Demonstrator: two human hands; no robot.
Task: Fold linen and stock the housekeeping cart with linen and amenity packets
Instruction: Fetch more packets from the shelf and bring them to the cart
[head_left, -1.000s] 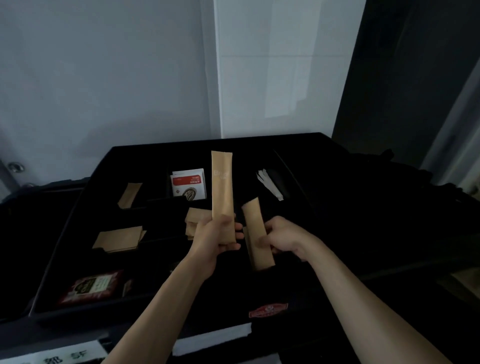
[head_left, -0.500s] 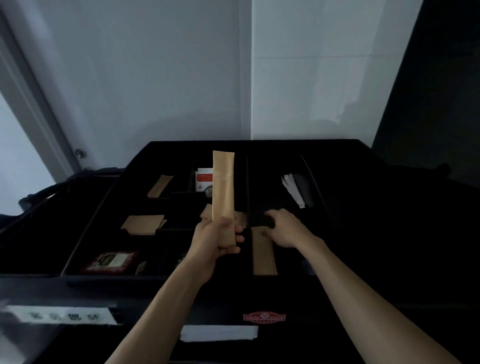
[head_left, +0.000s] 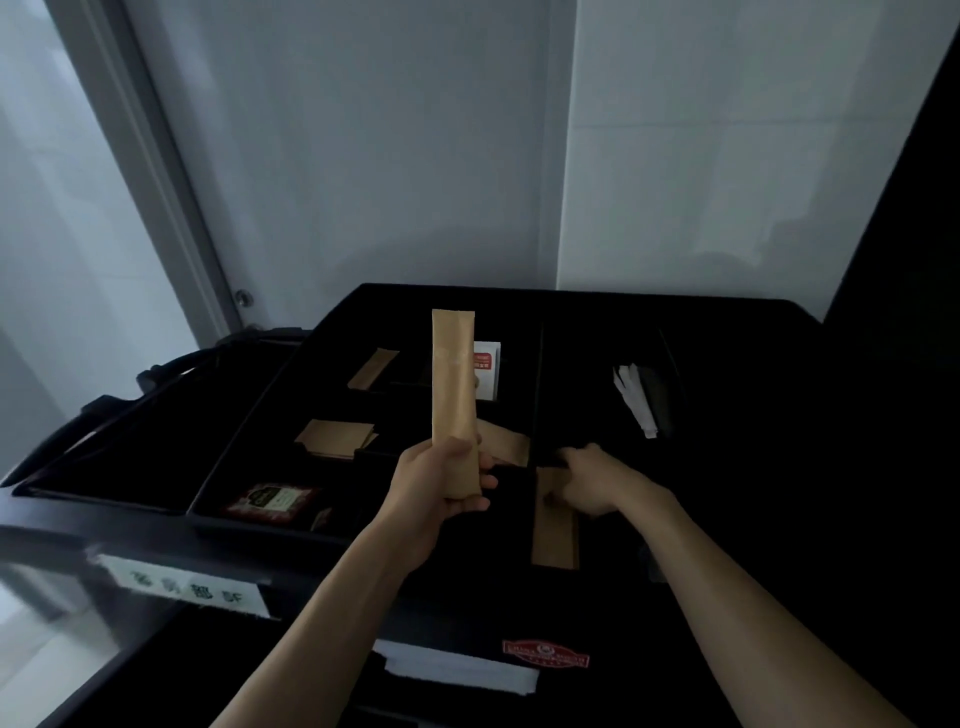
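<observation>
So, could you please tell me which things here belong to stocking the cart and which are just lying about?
Part of the job:
- tall kraft packet, held upright by the left hand
- flat kraft packet in the tray, under the right hand
- cart tray

Just lying about:
- red-labelled sachet
- white strips
- white label on the cart front
</observation>
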